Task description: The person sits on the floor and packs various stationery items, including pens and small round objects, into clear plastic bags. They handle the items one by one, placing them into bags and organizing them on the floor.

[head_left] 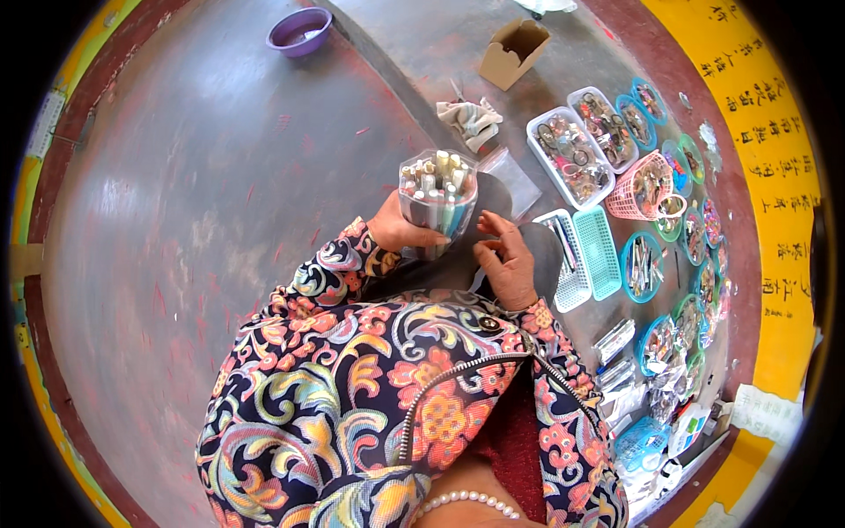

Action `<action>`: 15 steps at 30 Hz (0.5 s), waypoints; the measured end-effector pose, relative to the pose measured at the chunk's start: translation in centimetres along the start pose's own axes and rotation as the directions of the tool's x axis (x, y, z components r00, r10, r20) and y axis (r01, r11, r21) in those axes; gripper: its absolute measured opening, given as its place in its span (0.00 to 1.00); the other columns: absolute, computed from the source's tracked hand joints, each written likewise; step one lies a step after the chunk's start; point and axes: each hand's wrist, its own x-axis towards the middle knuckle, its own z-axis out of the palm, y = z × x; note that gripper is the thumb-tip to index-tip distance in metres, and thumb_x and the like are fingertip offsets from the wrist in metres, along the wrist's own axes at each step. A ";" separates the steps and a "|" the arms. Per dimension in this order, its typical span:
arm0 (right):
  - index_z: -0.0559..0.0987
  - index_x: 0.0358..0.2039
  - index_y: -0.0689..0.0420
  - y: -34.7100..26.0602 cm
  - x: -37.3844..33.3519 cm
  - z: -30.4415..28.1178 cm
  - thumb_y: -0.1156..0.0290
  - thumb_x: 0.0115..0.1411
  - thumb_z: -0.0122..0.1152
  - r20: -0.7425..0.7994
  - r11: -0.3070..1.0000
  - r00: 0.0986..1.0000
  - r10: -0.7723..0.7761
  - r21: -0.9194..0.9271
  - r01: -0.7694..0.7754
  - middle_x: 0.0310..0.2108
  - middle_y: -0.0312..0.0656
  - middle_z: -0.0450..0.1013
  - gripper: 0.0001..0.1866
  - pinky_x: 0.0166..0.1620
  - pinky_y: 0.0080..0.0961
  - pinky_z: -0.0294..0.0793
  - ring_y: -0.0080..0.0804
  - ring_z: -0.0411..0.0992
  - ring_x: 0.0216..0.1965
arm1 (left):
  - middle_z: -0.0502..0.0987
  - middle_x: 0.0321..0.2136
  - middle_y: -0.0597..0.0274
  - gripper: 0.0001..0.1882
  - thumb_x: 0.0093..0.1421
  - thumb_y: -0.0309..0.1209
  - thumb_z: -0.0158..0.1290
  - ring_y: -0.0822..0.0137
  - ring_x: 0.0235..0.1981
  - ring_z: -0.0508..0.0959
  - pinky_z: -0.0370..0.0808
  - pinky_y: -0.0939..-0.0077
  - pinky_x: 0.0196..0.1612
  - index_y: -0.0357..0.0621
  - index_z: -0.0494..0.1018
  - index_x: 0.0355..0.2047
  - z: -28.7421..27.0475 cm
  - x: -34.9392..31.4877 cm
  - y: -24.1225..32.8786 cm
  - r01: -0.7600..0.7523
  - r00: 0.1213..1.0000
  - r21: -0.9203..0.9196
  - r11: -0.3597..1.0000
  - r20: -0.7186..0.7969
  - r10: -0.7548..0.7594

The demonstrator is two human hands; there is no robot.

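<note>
From the head camera, looking down over our flowered jacket [352, 396], we see our left hand [400, 231] wrapped around the lower part of a clear plastic tub [437, 201], which we hold upright in front of our chest, above the grey table [202, 202]. The tub is packed with slim stick-like things standing on end, white, pale green and pink at the tops. Our right hand [506, 260] sits just beside the tub's right side, fingers loosely curled and empty, the fingertips near the tub; whether they touch it we cannot tell. To the right a white basket [563, 260] and a teal basket [598, 251] lie side by side, a pink basket [647, 187] beyond them, then a curving row of small round trays. Farther off stand an open cardboard box [513, 51], a crumpled cloth [471, 121] and a purple bowl [300, 31].
</note>
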 end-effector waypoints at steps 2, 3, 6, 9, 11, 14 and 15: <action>0.68 0.50 0.60 1.4 0.0 -0.6 0.73 0.54 0.57 0.001 0.988 0.995 0.099 0.121 -0.098 0.44 0.41 0.68 0.22 0.45 0.20 0.67 0.25 0.68 0.44 | 0.71 0.43 0.64 0.36 0.36 0.22 0.63 0.70 0.43 0.71 0.65 0.74 0.49 0.40 0.64 0.49 -0.3 -0.5 0.1 -0.005 0.999 0.072 0.997 0.050 0.002; 0.69 0.48 0.61 1.7 -0.2 -0.7 0.72 0.56 0.55 -0.019 0.981 0.993 0.119 0.155 -0.114 0.41 0.39 0.69 0.18 0.43 0.17 0.67 0.23 0.69 0.41 | 0.70 0.44 0.64 0.38 0.36 0.23 0.64 0.70 0.45 0.70 0.65 0.73 0.50 0.41 0.62 0.50 -0.3 -0.5 0.0 -0.029 0.995 0.085 0.996 0.097 0.021; 0.70 0.47 0.62 0.9 -0.7 -0.7 0.72 0.57 0.55 0.005 0.949 0.982 0.190 0.257 -0.185 0.40 0.40 0.70 0.17 0.43 0.16 0.67 0.22 0.69 0.40 | 0.69 0.45 0.63 0.39 0.36 0.24 0.65 0.70 0.48 0.69 0.65 0.73 0.51 0.41 0.61 0.51 0.6 -1.4 -0.4 0.003 0.989 0.082 0.997 0.150 -0.016; 0.70 0.47 0.63 -0.1 -0.5 -0.9 0.73 0.57 0.54 -0.023 0.952 0.989 0.148 0.275 -0.137 0.39 0.40 0.70 0.16 0.43 0.16 0.68 0.22 0.69 0.39 | 0.67 0.49 0.58 0.45 0.35 0.25 0.67 0.68 0.50 0.68 0.64 0.71 0.53 0.39 0.55 0.54 1.9 -1.6 -0.1 -0.152 0.974 0.255 0.955 0.202 0.101; 0.68 0.48 0.62 -0.5 -0.6 -1.1 0.70 0.56 0.56 -0.008 0.946 0.995 0.096 0.313 -0.089 0.41 0.41 0.69 0.20 0.45 0.19 0.66 0.24 0.68 0.41 | 0.65 0.50 0.59 0.43 0.39 0.27 0.65 0.68 0.52 0.65 0.62 0.73 0.55 0.40 0.55 0.55 2.4 -2.1 -0.2 -0.136 0.964 0.177 0.975 0.251 0.089; 0.63 0.54 0.60 -0.3 -0.5 -1.5 0.60 0.51 0.63 0.064 0.905 0.994 -0.085 0.422 0.050 0.47 0.44 0.66 0.33 0.51 0.25 0.62 0.30 0.64 0.49 | 0.65 0.50 0.58 0.45 0.39 0.25 0.65 0.68 0.52 0.66 0.63 0.72 0.54 0.40 0.52 0.57 2.6 -1.5 -1.7 0.092 0.978 -0.120 0.988 0.196 -0.068; 0.60 0.57 0.59 -0.1 -0.7 -1.7 0.56 0.45 0.67 0.133 0.919 0.991 0.018 0.389 -0.069 0.51 0.44 0.62 0.42 0.55 0.27 0.56 0.32 0.59 0.53 | 0.65 0.51 0.59 0.45 0.40 0.25 0.64 0.68 0.52 0.65 0.62 0.72 0.55 0.40 0.52 0.57 1.6 -1.0 -2.6 0.045 0.967 0.079 0.996 0.247 -0.064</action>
